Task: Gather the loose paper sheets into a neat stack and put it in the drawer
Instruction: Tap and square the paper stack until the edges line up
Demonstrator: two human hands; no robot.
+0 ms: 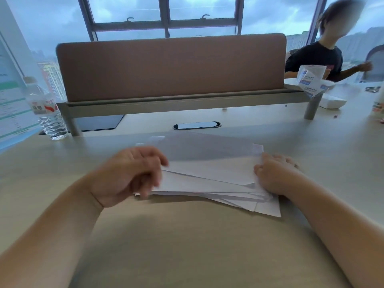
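Observation:
Several white paper sheets (pixel 207 175) lie in a loose, fanned pile in the middle of the beige desk (pixel 187 246); corners stick out at the lower right. My left hand (pixel 133 173) grips the pile's left edge, its fingers curled around the sheets. At the pile's right edge my right hand (pixel 274 175) holds the sheets with curled fingers. No drawer shows in the head view.
A brown divider panel (pixel 170 65) stands across the desk's far side, with a cable slot (pixel 197 125) below it. A water bottle (pixel 46 113) stands at the left. A person sits at the back right beside a tissue pack (pixel 310 80) and a white box (pixel 332 100).

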